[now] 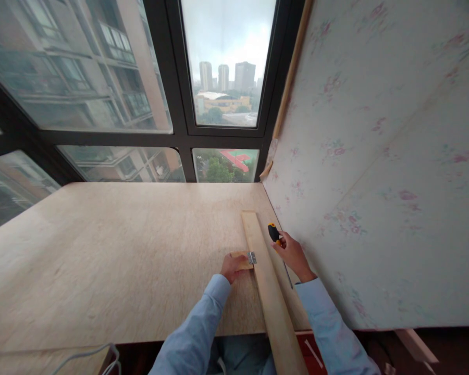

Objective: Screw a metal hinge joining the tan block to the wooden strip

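Observation:
My left hand [231, 268] is closed on a small wooden block [240, 259] that lies on the plywood board [113, 255]. A small metal hinge [252, 257] joins the block to a long wooden strip [268, 281], which runs from the board's far right towards me. My right hand [293, 253] is on the other side of the strip, closed round a screwdriver with a yellow-and-black handle [274, 233]. The screwdriver's shaft is hidden behind the hand.
A wall with flowered wallpaper [375, 172] rises close on the right of the board. Dark-framed windows [180, 104] stand behind the board's far edge. A white cable [97, 351] lies at the board's near left edge.

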The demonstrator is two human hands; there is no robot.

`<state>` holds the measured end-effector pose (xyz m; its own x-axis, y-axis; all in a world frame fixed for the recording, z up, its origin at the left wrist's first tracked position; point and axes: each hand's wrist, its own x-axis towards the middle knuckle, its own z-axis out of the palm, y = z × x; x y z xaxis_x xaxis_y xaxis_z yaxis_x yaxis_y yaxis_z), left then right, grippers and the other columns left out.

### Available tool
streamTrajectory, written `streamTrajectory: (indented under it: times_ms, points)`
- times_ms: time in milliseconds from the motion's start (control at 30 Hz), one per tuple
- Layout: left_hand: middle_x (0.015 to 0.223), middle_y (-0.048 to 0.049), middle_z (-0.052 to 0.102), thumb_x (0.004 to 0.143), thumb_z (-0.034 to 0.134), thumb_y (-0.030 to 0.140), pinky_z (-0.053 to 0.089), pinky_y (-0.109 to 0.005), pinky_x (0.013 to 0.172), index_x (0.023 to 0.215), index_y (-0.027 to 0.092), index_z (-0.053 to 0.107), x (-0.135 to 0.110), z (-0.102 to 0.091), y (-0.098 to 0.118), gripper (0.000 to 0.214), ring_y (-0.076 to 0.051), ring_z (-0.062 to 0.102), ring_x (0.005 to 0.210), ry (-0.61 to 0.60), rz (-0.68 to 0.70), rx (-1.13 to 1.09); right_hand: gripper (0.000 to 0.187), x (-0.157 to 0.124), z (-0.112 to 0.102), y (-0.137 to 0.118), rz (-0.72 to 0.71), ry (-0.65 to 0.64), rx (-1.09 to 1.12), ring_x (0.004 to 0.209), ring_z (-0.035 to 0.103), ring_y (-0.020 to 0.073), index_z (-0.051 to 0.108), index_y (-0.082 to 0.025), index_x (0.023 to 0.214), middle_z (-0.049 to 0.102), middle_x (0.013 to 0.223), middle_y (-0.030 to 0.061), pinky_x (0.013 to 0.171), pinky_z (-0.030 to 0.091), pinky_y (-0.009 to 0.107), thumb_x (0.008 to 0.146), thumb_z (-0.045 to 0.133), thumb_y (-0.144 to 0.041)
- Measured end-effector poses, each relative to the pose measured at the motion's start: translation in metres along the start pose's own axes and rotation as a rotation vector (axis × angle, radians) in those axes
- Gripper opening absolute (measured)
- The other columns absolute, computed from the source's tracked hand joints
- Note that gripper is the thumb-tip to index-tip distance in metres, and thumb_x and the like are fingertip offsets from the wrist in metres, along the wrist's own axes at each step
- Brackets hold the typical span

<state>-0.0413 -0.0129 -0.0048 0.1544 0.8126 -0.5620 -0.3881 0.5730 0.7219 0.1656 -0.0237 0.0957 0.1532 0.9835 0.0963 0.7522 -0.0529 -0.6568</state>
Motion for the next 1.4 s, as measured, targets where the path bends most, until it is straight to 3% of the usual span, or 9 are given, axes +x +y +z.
streamTrajectory:
  times_ms: [100,300,500,600,767,900,1100,1233,1400]
  points:
    - [0.084,-0.0087,0.07,0.064,0.078,0.014,0.057,-0.036,0.066,0.088,0.012,0.061,-0.006,0.001,0.004,0.029,-0.021,0.068,0.072,0.044,0.008,-0.051,0.035,-0.003,0.011,0.027,0.12,-0.113,-0.227,0.081,0.067,0.0204,0.06,-0.016,0.116,0.072,0.091,0.0085,0.068,0.045,0.026,0.083,0.058,-0.028]
    - [0.08,-0.0076,0.069,0.072,0.066,0.011,0.056,-0.03,0.06,0.081,0.014,0.061,-0.027,-0.002,0.012,0.011,-0.019,0.067,0.069,0.041,0.02,-0.143,0.031,-0.018,0.025,0.055,0.178,-0.119,-0.318,0.09,0.067,0.025,0.061,-0.012,0.112,0.071,0.102,0.0161,0.072,0.044,0.029,0.083,0.058,-0.023]
    - [0.095,-0.0094,0.069,0.071,0.068,0.016,0.055,-0.028,0.072,0.095,0.013,0.062,-0.046,0.006,0.015,0.026,-0.017,0.067,0.08,0.075,0.138,-0.16,0.023,-0.021,0.034,0.065,0.164,-0.106,-0.357,0.093,0.066,0.0244,0.062,-0.015,0.103,0.07,0.099,0.0133,0.076,0.044,0.029,0.082,0.057,-0.02]
    - [0.103,-0.0132,0.069,0.068,0.073,0.026,0.053,-0.036,0.084,0.103,0.013,0.063,-0.058,0.022,0.012,0.038,-0.023,0.067,0.093,-0.006,0.321,0.021,0.024,-0.023,0.038,0.07,0.146,-0.09,-0.366,0.097,0.064,0.0251,0.06,-0.015,0.107,0.068,0.102,0.0138,0.081,0.044,0.03,0.084,0.055,-0.022]
    - [0.121,-0.0138,0.064,0.074,0.065,0.023,0.046,-0.046,0.1,0.109,0.018,0.066,-0.079,0.05,-0.003,0.035,-0.029,0.059,0.113,-0.2,0.665,0.853,0.037,-0.033,0.041,0.074,0.1,-0.011,-0.358,0.106,0.061,0.0267,0.054,-0.013,0.121,0.063,0.11,0.0161,0.088,0.045,0.032,0.087,0.051,-0.027]
    - [0.125,-0.0124,0.062,0.079,0.058,0.018,0.045,-0.045,0.101,0.108,0.019,0.065,-0.087,0.056,-0.014,0.03,-0.028,0.057,0.117,-0.313,0.762,1.311,0.041,-0.043,0.034,0.066,0.014,0.12,-0.312,0.111,0.057,0.0281,0.051,-0.013,0.127,0.06,0.115,0.0171,0.095,0.044,0.037,0.088,0.046,-0.025]
    - [0.126,-0.0122,0.061,0.085,0.051,0.017,0.047,-0.043,0.1,0.117,0.018,0.06,-0.091,0.025,-0.027,0.033,-0.025,0.058,0.116,-0.19,0.776,1.276,0.042,-0.05,0.035,0.043,-0.103,0.042,-0.042,0.122,0.052,0.0254,0.054,-0.016,0.126,0.058,0.128,0.0139,0.106,0.039,0.042,0.088,0.043,-0.027]
    - [0.122,-0.0146,0.062,0.085,0.052,0.024,0.052,-0.045,0.091,0.124,0.016,0.054,-0.091,0.006,-0.045,0.04,-0.027,0.061,0.108,-0.008,0.741,1.194,0.053,-0.053,0.054,0.038,0.008,-0.057,0.112,0.128,0.049,0.0284,0.052,-0.014,0.129,0.056,0.133,0.0157,0.109,0.036,0.046,0.082,0.053,-0.037]
    - [0.135,-0.0199,0.053,0.075,0.061,0.022,0.041,-0.049,0.105,0.135,0.01,0.045,-0.081,0.011,-0.071,0.063,-0.031,0.049,0.126,-0.084,0.764,1.158,0.058,-0.068,0.074,0.041,0.084,-0.055,0.242,0.127,0.052,0.0259,0.052,-0.02,0.132,0.059,0.133,0.0106,0.11,0.036,0.045,0.076,0.058,-0.035]
